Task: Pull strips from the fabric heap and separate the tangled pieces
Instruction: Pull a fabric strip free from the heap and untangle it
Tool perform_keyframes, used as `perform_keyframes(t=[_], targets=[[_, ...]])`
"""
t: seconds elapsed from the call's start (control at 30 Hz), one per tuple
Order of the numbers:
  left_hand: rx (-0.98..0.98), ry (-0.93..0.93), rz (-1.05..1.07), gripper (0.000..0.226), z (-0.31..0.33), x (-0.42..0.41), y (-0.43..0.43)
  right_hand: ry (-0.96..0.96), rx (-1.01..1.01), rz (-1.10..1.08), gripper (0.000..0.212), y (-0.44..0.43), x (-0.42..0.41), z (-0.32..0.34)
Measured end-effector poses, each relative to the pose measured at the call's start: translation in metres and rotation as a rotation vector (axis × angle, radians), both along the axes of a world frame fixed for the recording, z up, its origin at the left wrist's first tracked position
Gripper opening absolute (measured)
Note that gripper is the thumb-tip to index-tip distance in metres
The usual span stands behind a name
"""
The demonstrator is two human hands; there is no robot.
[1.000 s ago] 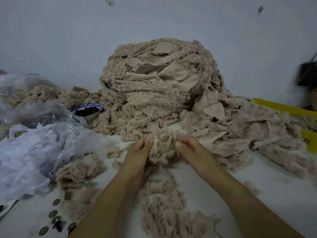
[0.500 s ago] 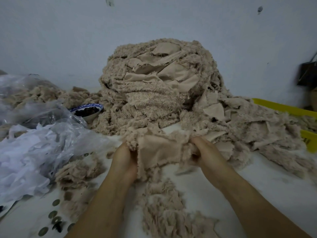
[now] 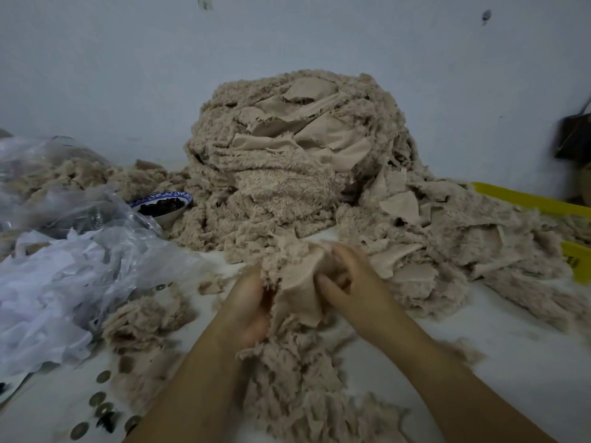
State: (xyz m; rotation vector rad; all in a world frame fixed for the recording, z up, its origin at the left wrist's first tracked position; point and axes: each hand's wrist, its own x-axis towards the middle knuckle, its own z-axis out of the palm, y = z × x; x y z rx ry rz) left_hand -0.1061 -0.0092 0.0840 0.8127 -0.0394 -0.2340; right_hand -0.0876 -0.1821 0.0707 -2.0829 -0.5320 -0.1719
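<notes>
The left hand (image 3: 248, 306) and right hand (image 3: 355, 282) both grip one strip (image 3: 297, 282) with curled fingers, fabric heap (image 3: 287, 161) at twelve o'clock; better pull apart slowly, sideways.

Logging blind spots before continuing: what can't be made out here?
Head view:
- Left hand: fingers hidden behind the fabric piece it grips.
- Bowl: dark contents too small to identify.
- Yellow crate: partly under the heap, cut by the right edge.
- Dark thing by the wall: blurred, cut by that edge.
</notes>
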Motion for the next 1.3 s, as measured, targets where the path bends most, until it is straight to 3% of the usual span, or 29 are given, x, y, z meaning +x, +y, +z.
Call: perform_keyframes(t=[0.03, 0.07, 0.13, 0.17, 0.23, 0.3, 0.4, 0.43, 0.5, 0.57, 0.67, 0.7, 0.77, 0.83, 0.9, 0.97, 1.1, 1.2, 1.3], targets=[[0.034, 0.005, 0.011, 0.027, 0.001, -0.001, -0.002, 0.025, -0.058, 0.013, 0.004, 0.004, -0.002, -0.001], [0.050, 0.018, 0.039, 0.028, 0.001, 0.000, -0.001, -0.027, -0.129, -0.016, 0.017, 0.005, -0.001, -0.004], [-0.041, 0.058, 0.135, 0.025, 0.000, 0.005, 0.006, -0.045, -0.080, -0.105, 0.029, 0.001, 0.003, -0.006], [-0.148, 0.082, 0.191, 0.019, -0.001, 0.009, 0.012, 0.020, 0.040, -0.170, 0.027, -0.004, 0.005, -0.003], [-0.265, 0.148, 0.333, 0.029, -0.005, 0.016, 0.025, 0.211, 0.350, -0.291, 0.023, -0.017, 0.011, 0.002], [0.043, 0.183, 0.488, 0.033, -0.012, 0.021, 0.031, 0.394, 0.605, -0.330, 0.027, -0.025, 0.014, 0.004], [0.994, 0.014, 0.647, 0.012, -0.019, 0.018, 0.020, 0.530, 0.864, -0.246, 0.034, -0.023, 0.014, 0.005], [1.195, -0.106, 0.626, 0.011, -0.019, 0.017, 0.013, 0.562, 0.905, -0.218, 0.036, -0.021, 0.012, 0.007], [1.327, -0.334, 0.557, 0.031, -0.020, 0.015, 0.005, 0.596, 0.954, -0.167, 0.039, -0.018, 0.009, 0.011], [1.280, -0.467, 0.472, 0.040, -0.018, 0.009, -0.003, 0.603, 0.986, -0.113, 0.041, -0.016, 0.005, 0.014], [1.276, -0.493, 0.297, 0.073, -0.019, 0.001, -0.015, 0.551, 0.887, -0.058, 0.045, -0.010, 0.000, 0.014], [1.288, -0.510, 0.283, 0.076, -0.018, -0.002, -0.018, 0.527, 0.839, -0.041, 0.046, -0.009, -0.002, 0.014], [1.218, -0.481, 0.349, 0.061, -0.016, -0.002, -0.020, 0.469, 0.771, -0.012, 0.048, -0.007, -0.004, 0.015], [0.989, -0.372, 0.407, 0.041, -0.012, 0.000, -0.017, 0.429, 0.608, -0.006, 0.042, -0.008, -0.004, 0.013], [0.632, -0.229, 0.351, 0.034, -0.008, 0.000, -0.014, 0.398, 0.316, 0.021, 0.021, -0.007, -0.006, 0.007], [0.325, -0.119, 0.339, 0.032, -0.003, 0.002, -0.012, 0.325, 0.051, -0.005, 0.017, -0.008, -0.005, -0.001], [0.014, 0.022, 0.461, 0.020, -0.001, 0.009, 0.002, 0.240, 0.009, -0.155, 0.018, -0.018, 0.005, 0.000], [0.040, 0.044, 0.569, 0.023, -0.004, 0.014, 0.013, 0.249, 0.088, -0.197, 0.014, -0.025, 0.010, -0.002], [0.302, 0.036, 0.727, 0.028, -0.012, 0.017, 0.015, 0.328, 0.281, -0.212, 0.022, -0.028, 0.011, 0.000]])
